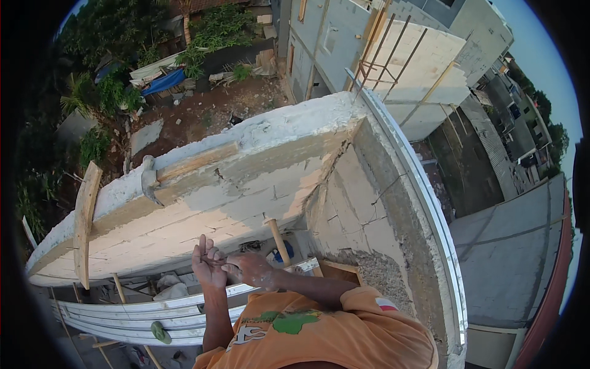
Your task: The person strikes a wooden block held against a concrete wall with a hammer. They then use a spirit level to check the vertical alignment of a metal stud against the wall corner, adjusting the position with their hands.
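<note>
White-topped wall (264, 132), hammer (184, 166) lying on it; left hand (209, 264) half-curled, right hand (253, 270) bunched against it, any contents impossible to tell.

Head view — wide, downward, near the hands (253, 271)

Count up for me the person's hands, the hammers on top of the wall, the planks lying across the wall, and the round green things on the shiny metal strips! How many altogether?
Hands: 2 (left hand and right hand)
Hammer: 1
Plank: 1
Round green thing: 1
Total: 5
</note>
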Tool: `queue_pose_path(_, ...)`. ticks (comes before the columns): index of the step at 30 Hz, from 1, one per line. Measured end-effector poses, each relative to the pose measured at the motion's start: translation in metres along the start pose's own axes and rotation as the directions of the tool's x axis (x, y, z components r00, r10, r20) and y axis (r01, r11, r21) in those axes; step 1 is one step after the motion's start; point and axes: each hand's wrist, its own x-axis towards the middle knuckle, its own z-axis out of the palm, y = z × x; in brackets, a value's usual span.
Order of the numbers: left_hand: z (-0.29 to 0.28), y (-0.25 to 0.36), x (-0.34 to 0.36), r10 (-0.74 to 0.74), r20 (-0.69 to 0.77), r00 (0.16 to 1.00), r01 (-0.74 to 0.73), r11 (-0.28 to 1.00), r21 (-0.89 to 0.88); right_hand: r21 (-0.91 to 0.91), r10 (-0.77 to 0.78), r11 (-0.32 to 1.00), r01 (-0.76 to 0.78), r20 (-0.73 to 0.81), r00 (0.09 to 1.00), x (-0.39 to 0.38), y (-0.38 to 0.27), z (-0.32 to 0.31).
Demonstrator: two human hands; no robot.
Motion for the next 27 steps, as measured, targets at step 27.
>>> queue_pose_path(27,0.061,-0.066,-0.028,-0.522,0.365,0.771,-0.615,-0.461,0.640,-0.171,0.278,0.940,-0.294,-0.112,0.954,-0.073,0.041,-0.054)
